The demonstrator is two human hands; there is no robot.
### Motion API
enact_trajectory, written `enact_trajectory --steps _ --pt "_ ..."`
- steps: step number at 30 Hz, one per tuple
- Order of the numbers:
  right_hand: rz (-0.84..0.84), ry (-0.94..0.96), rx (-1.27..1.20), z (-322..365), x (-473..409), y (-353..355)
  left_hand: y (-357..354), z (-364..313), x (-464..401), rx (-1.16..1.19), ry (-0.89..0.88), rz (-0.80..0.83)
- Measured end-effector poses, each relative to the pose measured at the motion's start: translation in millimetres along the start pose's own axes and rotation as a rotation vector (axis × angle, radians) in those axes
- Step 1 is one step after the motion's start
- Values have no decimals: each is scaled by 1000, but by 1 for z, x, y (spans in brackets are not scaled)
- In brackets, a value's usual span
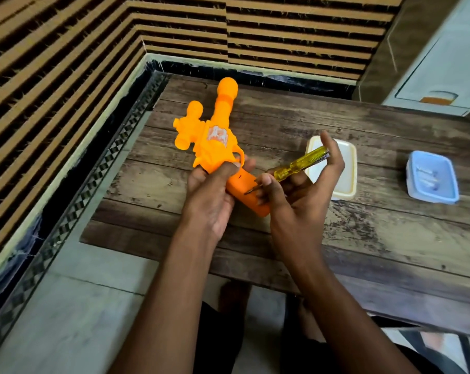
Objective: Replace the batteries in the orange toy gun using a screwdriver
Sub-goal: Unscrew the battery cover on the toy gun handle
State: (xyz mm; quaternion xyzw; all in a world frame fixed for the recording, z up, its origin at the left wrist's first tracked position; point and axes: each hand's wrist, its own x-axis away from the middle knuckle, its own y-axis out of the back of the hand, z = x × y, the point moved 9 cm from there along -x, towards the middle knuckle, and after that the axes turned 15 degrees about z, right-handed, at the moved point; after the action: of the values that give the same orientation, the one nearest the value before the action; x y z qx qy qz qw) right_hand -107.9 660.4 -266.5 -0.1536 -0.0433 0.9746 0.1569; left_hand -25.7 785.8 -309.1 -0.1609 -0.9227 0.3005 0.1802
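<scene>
Screwdriver [300,165] in right hand [304,190] — tip on toy gun [215,141].

Both forearms reach forward from near edge, converging. Left hand [212,195] curled, gripping orange toy gun [215,139], thumb on top. Right hand [301,190] just right of it, pinching screwdriver [298,166], fingers curled, index extended.

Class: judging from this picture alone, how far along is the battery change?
Done: nothing visible; the grip looks closed. In hand: the left hand grips the toy gun; the right hand sets the screwdriver tip on the grip. Left: open it, swap batteries, close.
</scene>
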Motion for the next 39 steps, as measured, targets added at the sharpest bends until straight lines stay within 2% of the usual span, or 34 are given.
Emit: enact_trajectory --steps 11,15,19,23,28,34,39 --pt "-7 63 163 11 -1 3 -1 5 -2 10 18 50" --pt "58 103 262 19 -2 -4 0 4 -3 16 13 31" --pt "180 250 410 33 -5 -20 -3 4 0 18 13 -4" --pt "232 198 483 29 -9 -19 -2 5 -2 -23 -12 -2" --pt "182 246 553 34 -6 -14 -14 5 -2 -24 -5 77" --pt "158 301 600 43 -1 -13 -9 11 -8 -40 -17 90" --pt "74 343 617 52 -1 -8 -5 16 -9 -26 -16 53"
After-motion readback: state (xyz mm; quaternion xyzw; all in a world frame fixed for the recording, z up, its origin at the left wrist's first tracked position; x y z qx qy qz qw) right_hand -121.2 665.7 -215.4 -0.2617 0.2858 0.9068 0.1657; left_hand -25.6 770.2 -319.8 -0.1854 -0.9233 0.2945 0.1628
